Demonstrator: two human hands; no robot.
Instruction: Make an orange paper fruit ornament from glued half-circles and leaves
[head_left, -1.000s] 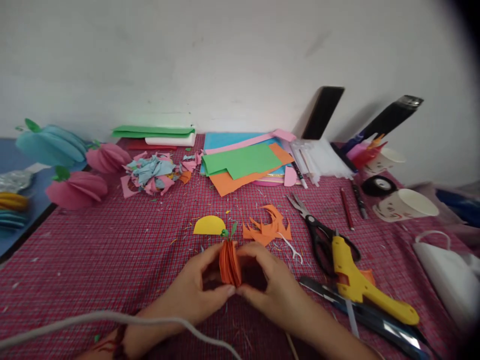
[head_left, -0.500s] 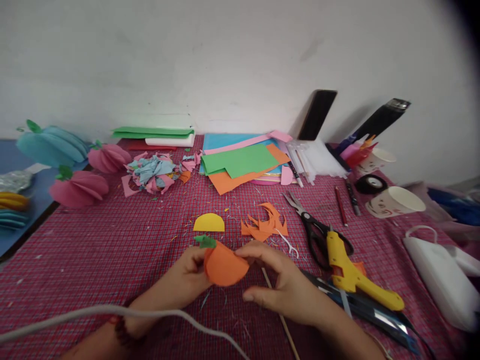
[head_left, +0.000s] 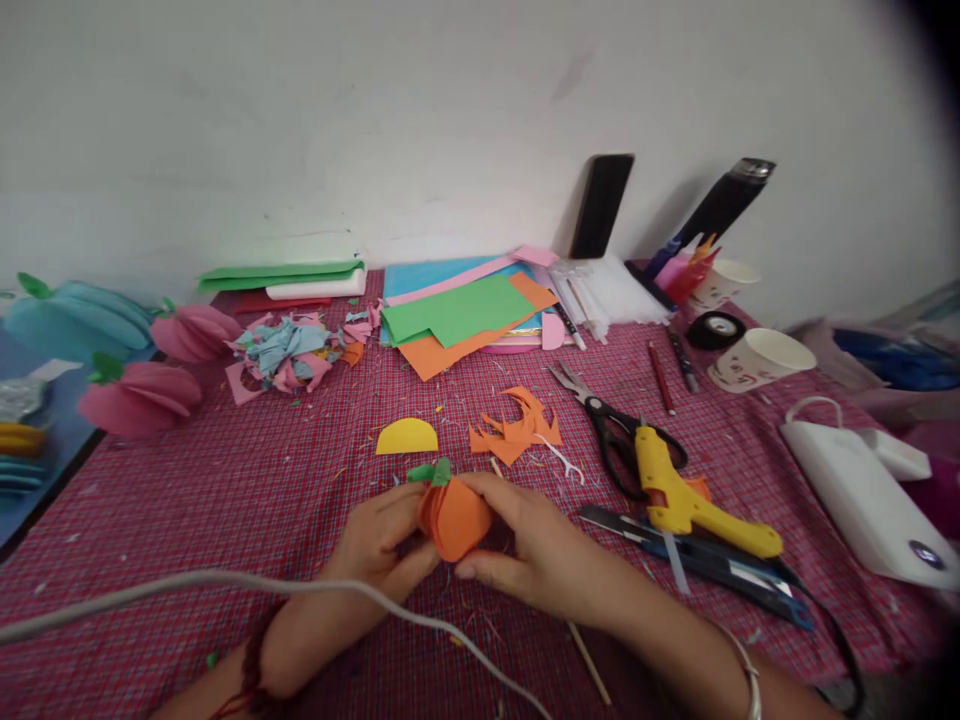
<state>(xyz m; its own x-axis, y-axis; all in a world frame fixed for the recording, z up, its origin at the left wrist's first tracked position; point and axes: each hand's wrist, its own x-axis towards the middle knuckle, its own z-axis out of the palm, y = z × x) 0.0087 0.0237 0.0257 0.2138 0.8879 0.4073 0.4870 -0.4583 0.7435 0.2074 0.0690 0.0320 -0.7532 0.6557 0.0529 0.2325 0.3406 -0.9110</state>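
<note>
Between my two hands is a small orange paper pumpkin (head_left: 459, 520) with layered folds and a green paper stem and leaf (head_left: 433, 472) on top. My left hand (head_left: 375, 545) grips its left side, fingers behind the folds. On the other side, my right hand (head_left: 529, 545) holds it with fingers at the top and thumb at the lower edge. A yellow paper half circle (head_left: 407, 437) lies just beyond my left hand. Orange paper scraps (head_left: 517, 425) are beyond my right hand, and a thin wooden stick (head_left: 589, 662) lies partly beneath that hand.
Scissors (head_left: 607, 425), a yellow glue gun (head_left: 675, 490) and a dark blue cutter (head_left: 735, 572) lie at right. Paper cups (head_left: 761, 360) stand behind them. Pink paper pumpkins (head_left: 142, 397) and torn scraps (head_left: 289, 350) sit at left. A white cable (head_left: 225, 580) crosses the foreground.
My right hand has closed in on the paper pumpkin, now gripping it top and bottom. The pumpkin has turned, showing more folds at its left. The view has shifted slightly.
</note>
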